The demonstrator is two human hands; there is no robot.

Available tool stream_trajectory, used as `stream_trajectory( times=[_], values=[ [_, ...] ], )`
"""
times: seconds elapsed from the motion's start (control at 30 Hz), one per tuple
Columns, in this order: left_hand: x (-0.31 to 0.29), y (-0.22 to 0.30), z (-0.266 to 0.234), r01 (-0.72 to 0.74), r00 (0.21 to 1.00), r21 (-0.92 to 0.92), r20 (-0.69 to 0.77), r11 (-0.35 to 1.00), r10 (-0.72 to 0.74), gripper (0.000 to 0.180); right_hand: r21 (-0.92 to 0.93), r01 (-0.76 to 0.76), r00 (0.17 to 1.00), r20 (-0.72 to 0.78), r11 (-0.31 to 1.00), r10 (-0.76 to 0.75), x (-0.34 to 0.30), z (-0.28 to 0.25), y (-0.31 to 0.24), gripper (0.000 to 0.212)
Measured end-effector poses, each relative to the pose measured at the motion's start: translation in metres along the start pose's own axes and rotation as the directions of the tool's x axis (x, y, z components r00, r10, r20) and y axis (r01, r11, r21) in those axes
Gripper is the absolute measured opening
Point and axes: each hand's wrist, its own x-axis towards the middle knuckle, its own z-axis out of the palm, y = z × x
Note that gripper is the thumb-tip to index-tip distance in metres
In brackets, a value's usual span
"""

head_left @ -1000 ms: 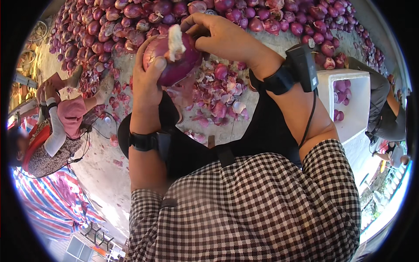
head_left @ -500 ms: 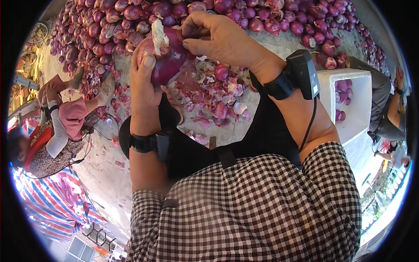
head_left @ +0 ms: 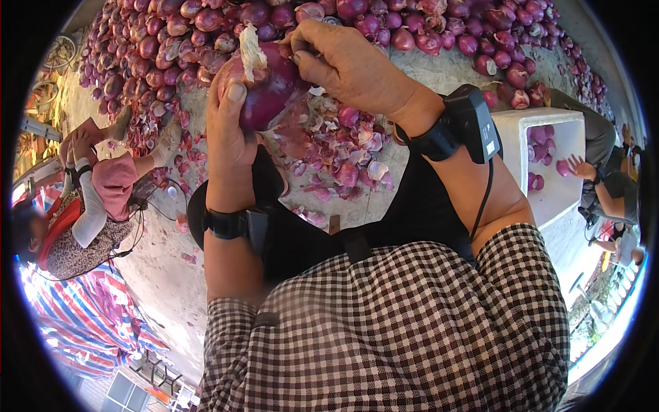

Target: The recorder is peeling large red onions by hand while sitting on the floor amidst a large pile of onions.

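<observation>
A large red onion [head_left: 269, 96] with a dry, pale neck sticking up is held in front of me. My left hand [head_left: 230, 127] wraps round its left side, the thumb pressed on the front. At the onion's upper right, my right hand [head_left: 336, 65] has thumb and forefinger pinched together against the surface. Whatever thin skin lies between those fingertips is too small to make out. Loose onion peelings [head_left: 343, 147] lie on the ground below the onion, between my legs.
A big heap of red onions [head_left: 178, 41] spreads across the far side. To the right stands a white bin [head_left: 511, 147] with several onions inside, a co-worker's hand [head_left: 582, 168] beside it. Another person [head_left: 103, 185] sits at the left, near a striped sheet [head_left: 82, 316].
My right hand has shifted slightly, its fingers curling closer against the onion. At the right, a co-worker's hand has come to the bin, with an onion just in front of it.
</observation>
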Motion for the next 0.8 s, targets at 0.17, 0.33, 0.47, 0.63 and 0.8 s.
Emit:
stream_trajectory(
  times=[0.17,0.33,0.47,0.63,0.8],
  values=[
    [-0.001,-0.001,0.0,0.004,1.0,0.003,-0.022,1.0,-0.004,0.063,0.043,-0.081,0.995,0.052,0.996,0.079,-0.002,-0.003,0.005,0.025],
    [-0.001,-0.002,-0.003,0.006,1.0,-0.002,0.004,1.0,-0.006,0.063,0.112,-0.107,0.985,-0.121,0.988,0.12,0.002,-0.001,0.008,0.025],
    [-0.005,-0.004,-0.002,0.031,0.998,-0.109,-0.042,0.994,-0.036,0.054,0.275,-0.233,0.946,-0.157,0.933,0.283,0.004,-0.001,0.024,0.024],
    [-0.008,-0.004,-0.01,0.081,0.997,-0.248,0.003,0.965,-0.083,0.044,0.638,-0.275,0.878,-0.139,0.72,0.459,0.009,-0.001,0.043,0.018],
    [-0.014,-0.003,-0.014,0.021,1.0,-0.141,-0.009,0.99,-0.023,0.057,0.248,-0.3,0.951,0.005,0.921,0.309,0.003,-0.017,0.023,0.026]
  ],
)
